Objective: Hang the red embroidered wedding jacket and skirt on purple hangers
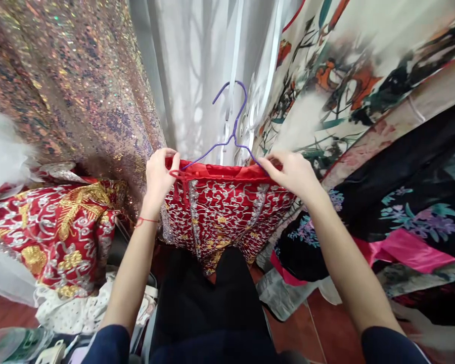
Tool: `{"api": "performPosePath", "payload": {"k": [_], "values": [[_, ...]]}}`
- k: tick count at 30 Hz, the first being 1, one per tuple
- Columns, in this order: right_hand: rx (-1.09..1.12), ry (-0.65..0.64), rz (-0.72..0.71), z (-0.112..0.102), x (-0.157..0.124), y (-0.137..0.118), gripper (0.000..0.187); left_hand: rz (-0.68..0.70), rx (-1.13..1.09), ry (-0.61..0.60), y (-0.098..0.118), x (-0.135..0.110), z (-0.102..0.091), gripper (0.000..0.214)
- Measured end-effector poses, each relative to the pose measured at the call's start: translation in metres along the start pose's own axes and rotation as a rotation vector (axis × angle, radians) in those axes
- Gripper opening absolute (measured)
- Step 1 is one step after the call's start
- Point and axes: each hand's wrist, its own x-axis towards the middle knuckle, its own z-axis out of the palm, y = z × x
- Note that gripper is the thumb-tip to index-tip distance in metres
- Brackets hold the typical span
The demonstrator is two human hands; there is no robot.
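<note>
A red skirt (223,212) with silver and gold embroidery hangs in front of my legs, its red waistband stretched between my two hands. My left hand (160,174) is closed on the left end of the waistband, beside a small red tie cord (180,178). At the right end, my right hand (290,174) pinches the waistband near the hanger's arm. A purple wire hanger (233,132) stands up out of the waist opening, hook upward, its lower part hidden inside the skirt. The skirt's lower end drops between my knees.
On the left, another red embroidered garment (68,227) lies over white dotted cloth (72,308). A sequinned fabric (76,76) hangs behind it. White curtains (197,65) fill the back. A floral-print cloth (326,81) and black flowered clothing (413,202) with pink trim hang at right. A plastic bottle (18,344) lies bottom left.
</note>
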Motion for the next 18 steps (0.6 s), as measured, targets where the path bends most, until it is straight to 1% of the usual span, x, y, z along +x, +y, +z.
{"api": "performPosePath", "payload": {"k": [1,2,3,4,5,6,8,10,11,12,14,16,18], "values": [[-0.012,-0.078,0.038,0.006,0.004,0.002,0.045,0.045,0.049,0.073,0.01,-0.006,0.001,0.017],[0.005,-0.132,0.08,0.01,0.009,0.006,0.051,0.104,0.082,0.118,0.022,-0.012,0.003,0.017],[0.054,-0.171,0.111,0.013,0.012,0.01,0.056,0.182,0.081,0.095,0.034,-0.018,0.005,0.018],[0.133,-0.206,0.124,0.014,0.016,0.014,0.057,0.27,0.046,0.007,0.046,-0.025,0.009,0.02],[0.235,-0.244,0.121,0.015,0.018,0.017,0.056,0.325,-0.007,-0.098,0.059,-0.03,0.015,0.023],[0.347,-0.287,0.105,0.014,0.019,0.019,0.052,0.335,-0.064,-0.198,0.07,-0.034,0.021,0.025],[0.552,-0.364,0.065,0.012,0.019,0.02,0.044,0.27,-0.14,-0.383,0.09,-0.038,0.037,0.03],[0.651,-0.382,0.047,0.011,0.016,0.017,0.04,0.151,-0.162,-0.497,0.104,-0.038,0.053,0.036],[0.653,-0.382,0.027,0.011,0.014,0.015,0.039,0.094,-0.175,-0.516,0.108,-0.037,0.061,0.038],[0.624,-0.389,-0.004,0.011,0.012,0.013,0.039,0.047,-0.202,-0.509,0.11,-0.037,0.068,0.039],[0.494,-0.405,-0.071,0.012,0.007,0.009,0.044,-0.011,-0.286,-0.465,0.109,-0.037,0.078,0.037],[0.345,-0.383,-0.093,0.012,0.003,0.006,0.048,-0.015,-0.358,-0.46,0.105,-0.039,0.082,0.031],[0.256,-0.329,-0.074,0.012,-0.001,0.006,0.049,0.002,-0.333,-0.509,0.1,-0.041,0.081,0.025]]}}
